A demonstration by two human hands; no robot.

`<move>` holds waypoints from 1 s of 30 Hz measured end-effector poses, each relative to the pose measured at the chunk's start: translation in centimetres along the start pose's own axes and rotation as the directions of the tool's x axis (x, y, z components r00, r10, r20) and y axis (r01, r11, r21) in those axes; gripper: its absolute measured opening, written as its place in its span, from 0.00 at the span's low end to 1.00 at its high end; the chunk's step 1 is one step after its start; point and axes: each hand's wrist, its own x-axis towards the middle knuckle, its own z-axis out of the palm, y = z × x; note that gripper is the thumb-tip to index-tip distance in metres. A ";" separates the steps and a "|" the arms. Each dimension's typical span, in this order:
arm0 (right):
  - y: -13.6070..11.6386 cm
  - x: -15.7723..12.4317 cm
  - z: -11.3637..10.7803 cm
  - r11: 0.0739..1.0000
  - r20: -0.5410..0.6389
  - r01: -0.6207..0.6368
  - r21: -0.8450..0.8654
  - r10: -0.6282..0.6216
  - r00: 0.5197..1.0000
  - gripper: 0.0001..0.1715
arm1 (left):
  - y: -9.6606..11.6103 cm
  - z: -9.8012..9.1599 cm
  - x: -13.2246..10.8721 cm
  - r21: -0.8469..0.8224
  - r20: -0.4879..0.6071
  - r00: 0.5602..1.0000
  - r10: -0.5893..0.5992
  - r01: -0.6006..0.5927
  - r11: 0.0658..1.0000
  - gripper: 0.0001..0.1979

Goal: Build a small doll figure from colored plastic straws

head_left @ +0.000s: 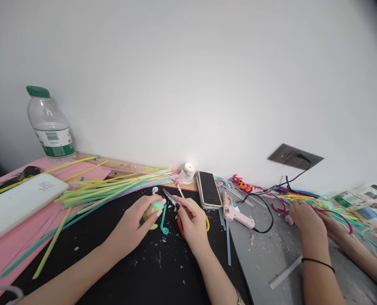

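Observation:
My left hand [138,218] pinches a small coiled figure of pale green and yellow pipe cleaner [157,206] between thumb and fingers. In my right hand [193,222] is a pair of scissors [169,195], its metal blades pointing up and left beside the figure. Its red and yellow handles are partly hidden by that hand. I cannot tell whether the blades touch the figure. Just below the blades, between my hands, is a teal pipe cleaner [164,224] with a curled end. A small lilac curl [154,190] shows above my left fingers.
Loose pipe cleaners [105,190] spread across a pink sheet [4,271] beside a white power bank [26,203] and plastic bottle [53,127]. Behind my hands are a white cup [187,173] and phone [209,189]. A corded glue gun [237,214] lies right, near a co-worker's hands [309,222].

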 end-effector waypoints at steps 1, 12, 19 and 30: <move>0.0 0.0 0.1 0.999 -0.011 -0.022 0.047 0.023 1.000 0.14 | 0.0 0.0 0.0 0.011 0.005 1.000 0.006 -0.006 1.000 0.14; 0.5 0.1 0.5 0.951 -0.024 -0.161 0.264 0.174 0.984 0.09 | -0.2 0.1 0.0 0.042 0.024 0.999 0.031 -0.032 0.999 0.13; -0.2 0.0 0.4 0.936 -0.025 -0.198 0.290 0.214 0.977 0.04 | 0.1 0.0 0.1 0.048 -0.001 0.999 0.033 -0.033 0.998 0.13; -0.1 -0.2 1.1 0.771 0.035 -0.316 0.553 0.357 0.933 0.16 | 0.6 -0.2 0.1 0.046 -0.012 0.998 0.056 -0.056 0.997 0.12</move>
